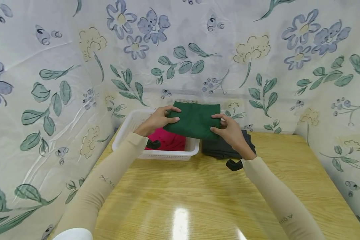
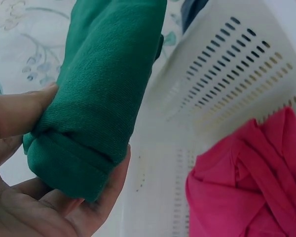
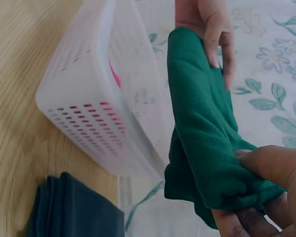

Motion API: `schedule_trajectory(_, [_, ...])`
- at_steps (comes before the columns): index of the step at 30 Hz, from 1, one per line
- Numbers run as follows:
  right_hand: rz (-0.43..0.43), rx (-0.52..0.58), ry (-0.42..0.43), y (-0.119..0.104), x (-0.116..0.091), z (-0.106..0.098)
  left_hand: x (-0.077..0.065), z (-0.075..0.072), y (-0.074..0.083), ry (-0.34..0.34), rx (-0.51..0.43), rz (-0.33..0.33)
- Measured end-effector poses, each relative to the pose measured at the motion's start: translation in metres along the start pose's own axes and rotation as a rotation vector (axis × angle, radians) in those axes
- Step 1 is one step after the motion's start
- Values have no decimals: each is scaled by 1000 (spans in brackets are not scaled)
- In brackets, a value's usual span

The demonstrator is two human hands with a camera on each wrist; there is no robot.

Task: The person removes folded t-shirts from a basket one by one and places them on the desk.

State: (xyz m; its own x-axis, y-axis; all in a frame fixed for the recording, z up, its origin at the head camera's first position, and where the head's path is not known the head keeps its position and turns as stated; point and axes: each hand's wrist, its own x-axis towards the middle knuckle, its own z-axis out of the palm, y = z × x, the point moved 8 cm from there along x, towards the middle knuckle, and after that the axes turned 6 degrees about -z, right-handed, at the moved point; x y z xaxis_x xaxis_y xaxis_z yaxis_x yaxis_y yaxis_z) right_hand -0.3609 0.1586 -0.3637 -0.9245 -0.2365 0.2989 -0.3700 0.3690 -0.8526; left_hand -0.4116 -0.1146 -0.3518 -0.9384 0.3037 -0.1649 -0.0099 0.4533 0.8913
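Observation:
A folded green cloth garment is held up between both hands, over the right part of a white plastic basket. My left hand grips its left end, thumb on the near face and fingers round the fold, as the left wrist view shows. At the opposite end my right hand pinches the cloth between thumb and fingers. Inside the basket lies a pink-red folded garment, below and beside the left hand. Just right of the basket, a dark folded garment rests on the table under the right hand.
The wooden table carries the basket near its back left edge. A floral curtain hangs close behind and along both sides. Perforated walls enclose the basket. Black wrist mounts stick out by the sleeves.

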Motion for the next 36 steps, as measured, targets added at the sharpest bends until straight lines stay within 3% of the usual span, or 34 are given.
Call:
schedule_trajectory(15, [-18,-57,34,12,-14,-31,11,33,13,-41,-40,57])
schedule_trajectory(36, [17,-67,55,40,-35,-68,28,82,32,-81,8,111])
